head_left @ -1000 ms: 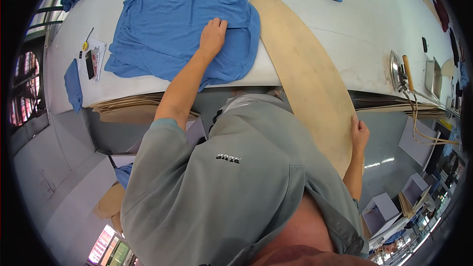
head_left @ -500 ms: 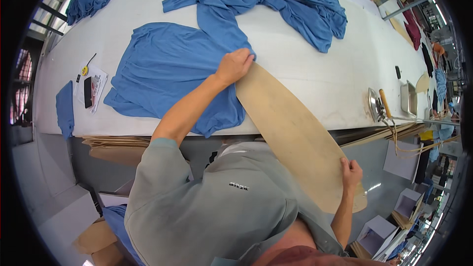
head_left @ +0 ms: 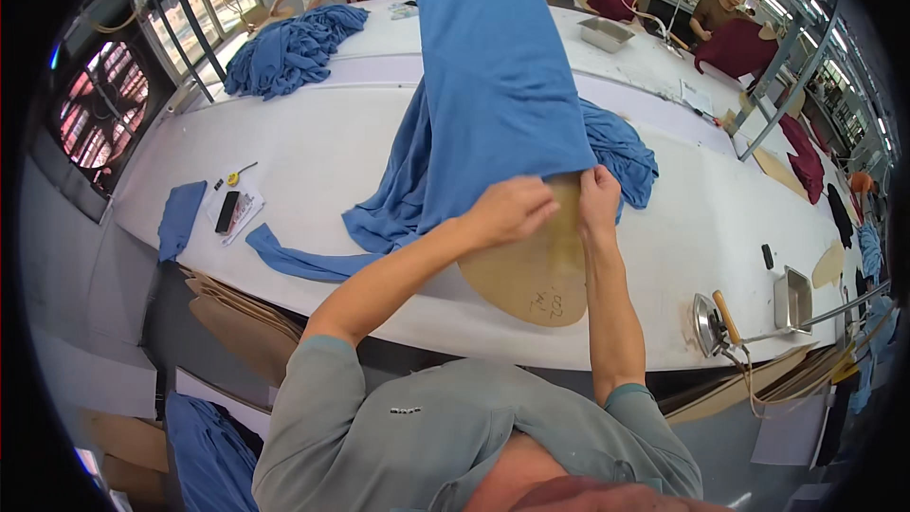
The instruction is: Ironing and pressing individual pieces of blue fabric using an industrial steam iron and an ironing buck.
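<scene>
A blue knit garment (head_left: 502, 85) is drawn over a long tan shaping board (head_left: 526, 275), whose rounded end with handwritten marks sticks out below the hem toward me. My right hand (head_left: 599, 199) pinches the hem at the board's right edge. Over the board just below the hem is my left hand (head_left: 517, 210), fingers curled and slightly blurred; whether fabric is between them is hidden. The garment rises toward the far side, with loose blue fabric (head_left: 384, 194) hanging to its left and a blue sleeve-like strip (head_left: 303, 256) lying on the table.
A blue garment heap (head_left: 294, 47) lies far left. Near left are a yellow tape measure (head_left: 233, 178), a black object (head_left: 227, 212) on papers and folded blue cloth (head_left: 180, 218). An iron (head_left: 709, 324) and metal tray (head_left: 792, 300) stand right. Two people work beyond.
The board has swung from beside my body up onto the table and into the blue garment. My right hand has gone from the board's near end to the hem; my left hand has moved nearer me.
</scene>
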The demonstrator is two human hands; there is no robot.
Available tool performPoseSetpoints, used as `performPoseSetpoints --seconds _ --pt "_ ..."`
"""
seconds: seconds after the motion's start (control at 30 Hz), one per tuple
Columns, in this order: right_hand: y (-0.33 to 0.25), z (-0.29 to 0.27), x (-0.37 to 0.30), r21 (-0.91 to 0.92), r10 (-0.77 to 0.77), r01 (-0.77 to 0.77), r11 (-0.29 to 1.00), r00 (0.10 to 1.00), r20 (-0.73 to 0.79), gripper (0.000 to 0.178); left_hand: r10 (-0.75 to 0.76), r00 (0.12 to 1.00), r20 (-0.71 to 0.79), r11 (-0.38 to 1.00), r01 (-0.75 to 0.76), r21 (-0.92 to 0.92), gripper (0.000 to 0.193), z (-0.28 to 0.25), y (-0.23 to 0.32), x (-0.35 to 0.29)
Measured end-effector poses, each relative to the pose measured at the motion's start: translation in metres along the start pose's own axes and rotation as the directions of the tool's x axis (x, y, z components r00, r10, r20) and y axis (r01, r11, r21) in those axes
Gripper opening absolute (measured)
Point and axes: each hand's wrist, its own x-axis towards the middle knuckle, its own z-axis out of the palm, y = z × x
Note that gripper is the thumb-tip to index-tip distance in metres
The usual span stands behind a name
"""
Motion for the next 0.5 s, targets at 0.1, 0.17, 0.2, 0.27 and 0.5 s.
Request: performPoseSetpoints --seconds 0.1,0.17,0.2,0.27,0.5 --pt "-0.053 0.029 -0.017 0.062 -0.211 0.213 0.975 0.977 -0.036 0.019 0.062 0.858 -0.509 0.985 0.029 0.169 0.045 -0.080 0.019 0.050" --pt "-0.046 0.061 -0.052 0.088 -0.366 0.365 0.927 0.931 -0.010 0.011 -0.004 0.740 -0.672 0.977 0.147 0.156 0.065 -0.125 0.039 0.067" --pt "-0.024 0.078 -0.071 0.095 -0.472 0.469 0.878 0.881 0.018 0.010 -0.066 0.678 -0.732 0.963 0.235 0.130 0.068 -0.140 0.045 0.069" --pt "-0.003 0.087 -0.106 0.178 -0.638 0.626 0.759 0.661 0.395 0.017 -0.309 0.675 -0.670 0.949 0.268 -0.167 0.062 -0.161 0.051 0.055" --pt "-0.079 0.131 0.020 0.114 -0.738 0.729 0.675 0.664 0.121 0.036 -0.543 0.596 -0.591 0.822 0.235 -0.518 0.044 -0.222 -0.028 -0.083"
